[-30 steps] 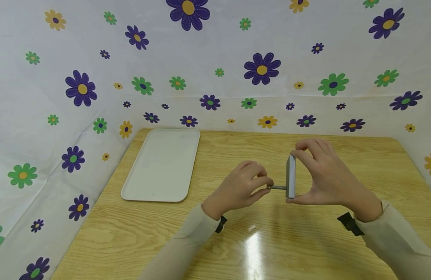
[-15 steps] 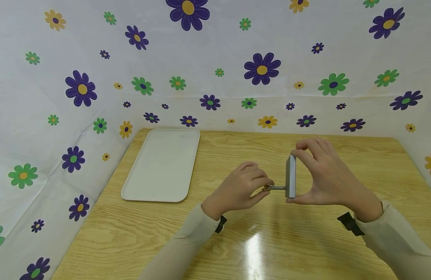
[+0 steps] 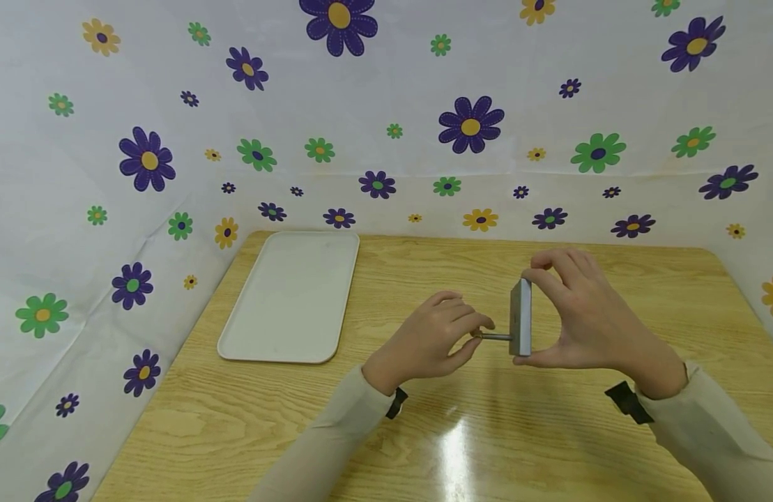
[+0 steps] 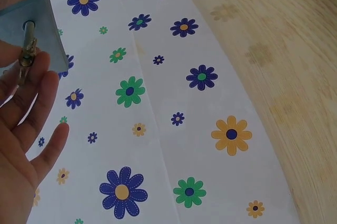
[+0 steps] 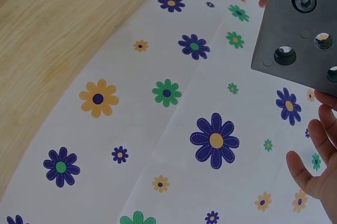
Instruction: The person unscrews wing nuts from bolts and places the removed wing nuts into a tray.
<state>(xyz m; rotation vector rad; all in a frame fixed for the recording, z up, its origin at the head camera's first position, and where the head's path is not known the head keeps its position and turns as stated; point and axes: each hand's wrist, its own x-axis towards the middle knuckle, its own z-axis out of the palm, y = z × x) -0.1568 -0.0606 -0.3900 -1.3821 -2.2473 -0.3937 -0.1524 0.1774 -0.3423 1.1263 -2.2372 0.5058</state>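
Note:
My right hand [image 3: 583, 317] grips a grey metal block [image 3: 521, 317] by its top and bottom edges, holding it upright above the table. A bolt [image 3: 499, 337] sticks out of the block's left face, its hex-socket head [image 5: 305, 1] sunk in a hole on the other face. Other round holes show in that face in the right wrist view. At the bolt's free end sits a brass wing nut [image 4: 27, 57]. My left hand [image 3: 431, 336] has its thumb and fingers around this nut; in the head view the fingers mostly hide it.
A white tray [image 3: 288, 300] lies at the back left of the wooden table [image 3: 223, 425]. Behind and beside the table hangs a white flower-print cloth [image 3: 399, 84].
My left thumb and fingers have shifted on the wing nut, which shows at a different angle. The block has tilted slightly, showing more of its left face. My right hand stays in place.

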